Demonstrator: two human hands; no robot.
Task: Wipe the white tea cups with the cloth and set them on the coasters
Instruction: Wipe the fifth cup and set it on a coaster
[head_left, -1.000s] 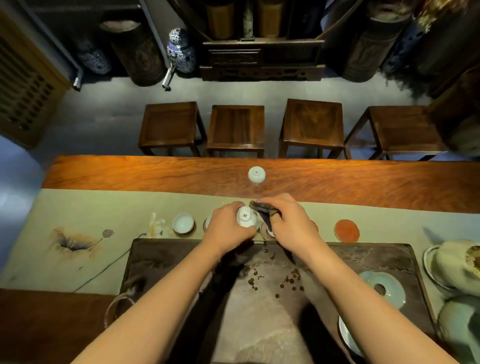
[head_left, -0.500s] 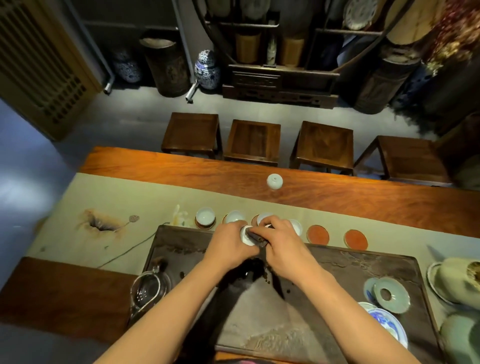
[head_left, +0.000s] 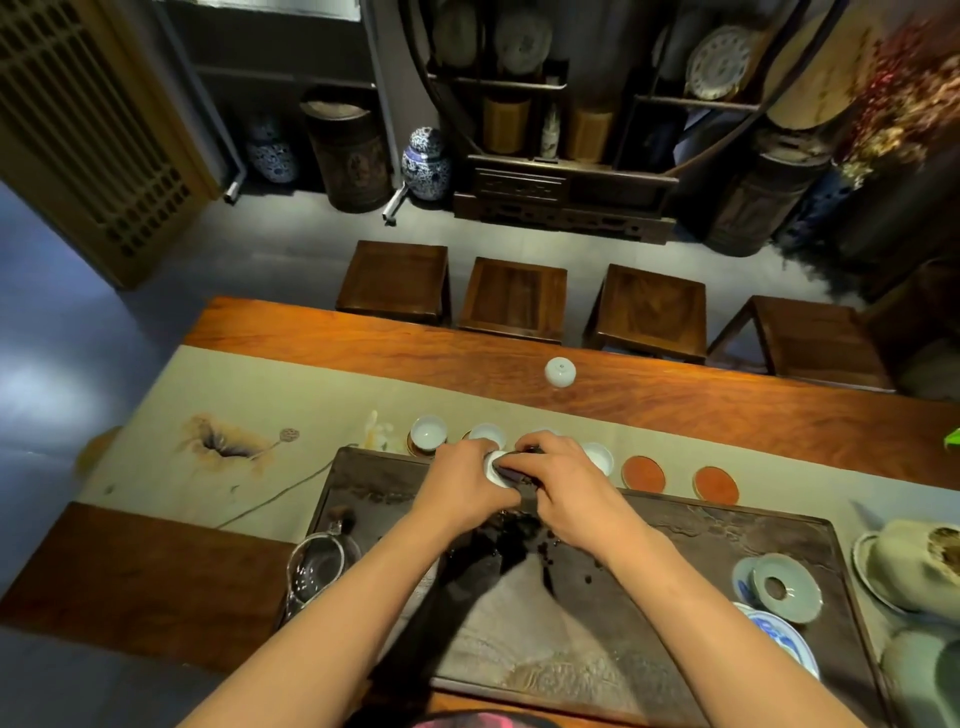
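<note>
My left hand (head_left: 462, 480) holds a small white tea cup (head_left: 496, 467) on its side over the far edge of the dark stone tea tray (head_left: 701, 540). My right hand (head_left: 563, 486) presses a dark cloth (head_left: 517, 475) into the cup's mouth. Behind my hands stand white cups on coasters: one at the left (head_left: 428, 432), one partly hidden (head_left: 487, 434), one at the right (head_left: 597, 457). Two bare red coasters (head_left: 643, 473) (head_left: 717, 484) lie to the right. Another white cup (head_left: 560, 372) sits upside down on the wooden table.
A glass pitcher (head_left: 317, 564) stands at the tray's left corner. A celadon strainer (head_left: 787, 587) and a blue-patterned dish (head_left: 779, 636) sit at the tray's right, with pale pots (head_left: 914, 566) beyond. Several wooden stools (head_left: 514, 296) line the table's far side.
The cup went from bottom-up between my hands to lying on its side with the cloth in its mouth. My head lifted, so more of the room shows.
</note>
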